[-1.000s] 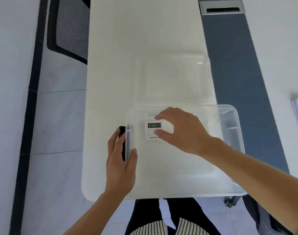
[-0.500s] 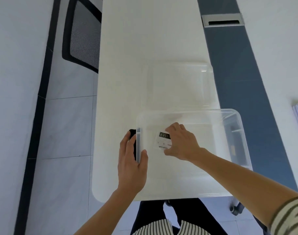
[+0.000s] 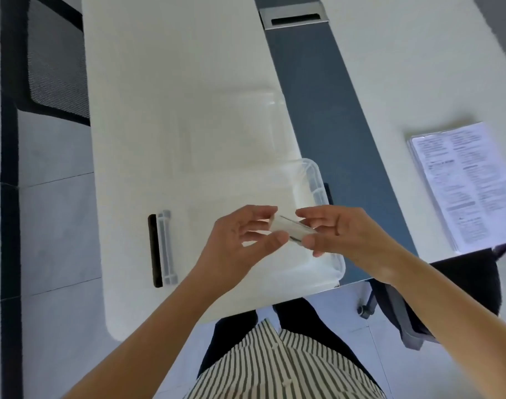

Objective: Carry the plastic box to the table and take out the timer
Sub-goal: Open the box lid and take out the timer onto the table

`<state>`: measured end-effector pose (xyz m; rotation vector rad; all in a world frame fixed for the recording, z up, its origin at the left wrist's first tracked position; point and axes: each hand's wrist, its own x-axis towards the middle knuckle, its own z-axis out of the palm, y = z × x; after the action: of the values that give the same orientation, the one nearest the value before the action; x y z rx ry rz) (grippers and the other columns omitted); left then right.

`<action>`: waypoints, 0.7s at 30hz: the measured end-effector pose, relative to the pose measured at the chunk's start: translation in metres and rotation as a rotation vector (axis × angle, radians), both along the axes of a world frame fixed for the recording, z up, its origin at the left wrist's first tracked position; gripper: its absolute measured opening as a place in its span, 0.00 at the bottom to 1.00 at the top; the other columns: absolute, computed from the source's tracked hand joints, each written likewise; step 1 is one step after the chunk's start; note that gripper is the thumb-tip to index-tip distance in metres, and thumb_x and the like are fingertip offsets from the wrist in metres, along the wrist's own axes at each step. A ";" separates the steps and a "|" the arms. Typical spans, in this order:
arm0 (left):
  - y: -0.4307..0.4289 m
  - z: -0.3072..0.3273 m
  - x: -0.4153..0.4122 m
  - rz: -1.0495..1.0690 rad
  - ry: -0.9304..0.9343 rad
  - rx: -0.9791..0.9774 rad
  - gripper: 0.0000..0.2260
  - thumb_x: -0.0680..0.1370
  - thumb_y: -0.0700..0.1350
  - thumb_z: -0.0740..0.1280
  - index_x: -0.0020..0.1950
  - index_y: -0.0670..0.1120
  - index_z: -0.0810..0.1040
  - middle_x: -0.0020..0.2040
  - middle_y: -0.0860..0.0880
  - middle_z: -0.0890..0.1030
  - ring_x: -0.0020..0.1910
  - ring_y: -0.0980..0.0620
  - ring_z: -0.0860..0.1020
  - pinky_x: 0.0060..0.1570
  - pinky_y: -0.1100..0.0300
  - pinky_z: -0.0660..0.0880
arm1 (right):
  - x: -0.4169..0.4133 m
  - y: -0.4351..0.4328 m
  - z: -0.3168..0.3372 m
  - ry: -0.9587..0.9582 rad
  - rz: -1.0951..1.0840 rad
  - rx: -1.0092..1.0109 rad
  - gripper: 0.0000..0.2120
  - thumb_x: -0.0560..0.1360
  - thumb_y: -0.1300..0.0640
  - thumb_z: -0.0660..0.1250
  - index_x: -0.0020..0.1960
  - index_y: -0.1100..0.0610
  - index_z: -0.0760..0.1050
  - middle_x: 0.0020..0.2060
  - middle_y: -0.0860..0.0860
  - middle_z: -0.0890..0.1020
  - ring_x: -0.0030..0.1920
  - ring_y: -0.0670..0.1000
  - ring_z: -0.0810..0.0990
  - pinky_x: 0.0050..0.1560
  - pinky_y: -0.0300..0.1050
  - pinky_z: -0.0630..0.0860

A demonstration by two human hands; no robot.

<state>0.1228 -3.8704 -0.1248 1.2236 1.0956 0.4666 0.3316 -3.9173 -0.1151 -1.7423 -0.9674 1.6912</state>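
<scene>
The clear plastic box (image 3: 315,182) stands open on the near end of the white table (image 3: 171,82). Above the box, both hands hold the small white timer (image 3: 293,231), which is tilted so only its edge and back show. My left hand (image 3: 240,243) pinches its left end between thumb and fingers. My right hand (image 3: 341,234) grips its right end. The timer's display is hidden from view.
The box's clear lid (image 3: 240,125) lies on the table just beyond the box. A black latch handle (image 3: 155,250) sits at the box's left side. A printed sheet stack (image 3: 465,185) lies on the neighbouring table at right. Mesh chair (image 3: 55,61) at far left, another chair (image 3: 436,289) at lower right.
My right hand lifted the timer out of the box. My left hand let go of the box's left rim and came over to take the timer's other end. The view shifted left.
</scene>
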 end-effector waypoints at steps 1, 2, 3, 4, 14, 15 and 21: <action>-0.003 0.001 0.008 0.014 -0.016 -0.017 0.19 0.68 0.46 0.76 0.58 0.45 0.80 0.51 0.50 0.84 0.49 0.52 0.83 0.53 0.55 0.79 | 0.008 -0.004 -0.001 0.026 -0.012 -0.007 0.31 0.59 0.49 0.76 0.61 0.54 0.78 0.52 0.55 0.84 0.48 0.57 0.85 0.47 0.46 0.81; -0.006 0.001 0.016 0.031 -0.027 -0.031 0.18 0.68 0.45 0.76 0.57 0.44 0.80 0.49 0.51 0.84 0.47 0.52 0.83 0.51 0.57 0.79 | 0.017 -0.008 -0.002 0.055 -0.016 -0.017 0.30 0.61 0.50 0.76 0.62 0.57 0.77 0.52 0.56 0.84 0.49 0.58 0.85 0.47 0.46 0.80; -0.009 0.001 0.023 0.053 -0.034 -0.048 0.18 0.68 0.44 0.76 0.56 0.44 0.81 0.48 0.51 0.84 0.46 0.53 0.83 0.49 0.59 0.78 | 0.024 -0.011 -0.004 0.085 -0.011 -0.026 0.30 0.62 0.52 0.76 0.63 0.58 0.77 0.53 0.57 0.84 0.51 0.59 0.84 0.46 0.45 0.80; -0.012 0.001 0.029 0.082 -0.042 -0.072 0.16 0.69 0.43 0.75 0.56 0.43 0.81 0.47 0.50 0.84 0.45 0.53 0.83 0.47 0.62 0.77 | 0.031 -0.014 -0.006 0.113 -0.003 -0.034 0.30 0.63 0.54 0.77 0.63 0.60 0.77 0.54 0.57 0.84 0.52 0.58 0.84 0.46 0.45 0.80; -0.037 -0.008 0.073 0.309 -0.028 -0.117 0.20 0.67 0.43 0.73 0.58 0.43 0.79 0.48 0.40 0.83 0.45 0.50 0.81 0.48 0.61 0.77 | 0.064 -0.015 -0.029 0.226 0.083 -0.072 0.27 0.64 0.57 0.76 0.62 0.60 0.78 0.55 0.56 0.84 0.53 0.56 0.84 0.47 0.45 0.79; -0.038 -0.008 0.075 0.322 -0.029 -0.116 0.21 0.66 0.43 0.73 0.59 0.43 0.79 0.47 0.40 0.83 0.45 0.50 0.81 0.47 0.61 0.77 | 0.067 -0.014 -0.030 0.234 0.092 -0.072 0.27 0.65 0.57 0.76 0.62 0.60 0.78 0.55 0.57 0.84 0.53 0.56 0.84 0.46 0.45 0.79; -0.043 -0.004 0.078 0.312 -0.079 -0.101 0.19 0.66 0.36 0.70 0.56 0.48 0.79 0.49 0.52 0.84 0.48 0.54 0.82 0.44 0.63 0.77 | 0.083 -0.005 -0.031 0.416 0.114 -0.087 0.34 0.62 0.49 0.78 0.64 0.61 0.76 0.53 0.62 0.84 0.49 0.56 0.84 0.48 0.45 0.80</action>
<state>0.2006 -3.9133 -0.1288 0.9417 1.2327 0.6828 0.4147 -3.9225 -0.1457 -1.3242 -0.8217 2.0866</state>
